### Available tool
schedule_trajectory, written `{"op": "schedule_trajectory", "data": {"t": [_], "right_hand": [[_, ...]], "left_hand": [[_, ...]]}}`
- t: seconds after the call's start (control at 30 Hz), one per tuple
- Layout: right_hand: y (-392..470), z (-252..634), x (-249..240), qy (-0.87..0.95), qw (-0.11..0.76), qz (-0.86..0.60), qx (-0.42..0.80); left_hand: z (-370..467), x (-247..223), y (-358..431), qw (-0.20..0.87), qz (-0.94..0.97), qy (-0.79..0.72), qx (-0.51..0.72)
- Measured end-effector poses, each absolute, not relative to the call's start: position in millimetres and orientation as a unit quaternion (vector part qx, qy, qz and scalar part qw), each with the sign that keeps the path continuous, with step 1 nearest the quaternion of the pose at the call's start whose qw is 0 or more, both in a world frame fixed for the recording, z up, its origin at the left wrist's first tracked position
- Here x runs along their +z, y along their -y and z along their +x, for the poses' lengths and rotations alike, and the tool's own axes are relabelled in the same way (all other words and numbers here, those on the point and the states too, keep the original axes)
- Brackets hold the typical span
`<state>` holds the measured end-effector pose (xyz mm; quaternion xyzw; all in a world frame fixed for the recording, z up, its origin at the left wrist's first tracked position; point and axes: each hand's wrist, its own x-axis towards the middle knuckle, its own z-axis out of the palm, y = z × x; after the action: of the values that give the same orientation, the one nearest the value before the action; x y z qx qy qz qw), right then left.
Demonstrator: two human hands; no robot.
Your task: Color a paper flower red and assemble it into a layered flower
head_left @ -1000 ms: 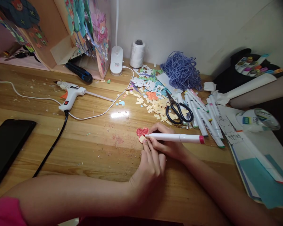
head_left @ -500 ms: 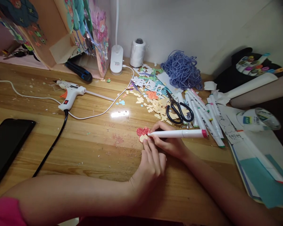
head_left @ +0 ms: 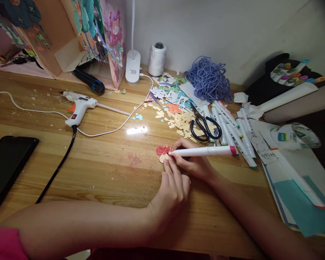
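Observation:
A small flower-shaped paper cutout (head_left: pixel 163 151) lies on the wooden table, its upper petals red and a lower one still cream. Two fingertips of my left hand (head_left: pixel 173 186) rest on its lower edge, with the other fingers bent against the table. My right hand (head_left: pixel 193 162) grips a white marker (head_left: pixel 203 151) with a pink-red end. The marker lies nearly level, its tip touching the cutout near the middle right. Paper scraps (head_left: pixel 182 124) and black-handled scissors (head_left: pixel 206 126) are beyond my right hand.
A glue gun (head_left: pixel 79 108) with cables and a phone (head_left: pixel 9 166) are on the left. Markers (head_left: pixel 233 133) and blue string (head_left: pixel 208 79) lie at the back right. Tape (head_left: pixel 295 135) rests over papers at right. A lamp base (head_left: pixel 133 68) stands behind.
The whole view has shifted slightly. The marker's pink-red end has tilted up a little in my right hand, while my left hand stays on the cutout.

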<state>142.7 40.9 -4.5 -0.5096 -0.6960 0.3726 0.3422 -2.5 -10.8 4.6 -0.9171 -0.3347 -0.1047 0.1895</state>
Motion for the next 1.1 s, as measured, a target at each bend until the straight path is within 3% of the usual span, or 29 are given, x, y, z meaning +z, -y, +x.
{"op": "schedule_trajectory", "data": {"t": [1.1], "right_hand": [[-41.9,139.3,-4.2,0.654,0.347,-0.529,0.414]], "left_hand": [[-2.5,4.9,10.5,0.196,-0.918,0.331,-0.097]]}}
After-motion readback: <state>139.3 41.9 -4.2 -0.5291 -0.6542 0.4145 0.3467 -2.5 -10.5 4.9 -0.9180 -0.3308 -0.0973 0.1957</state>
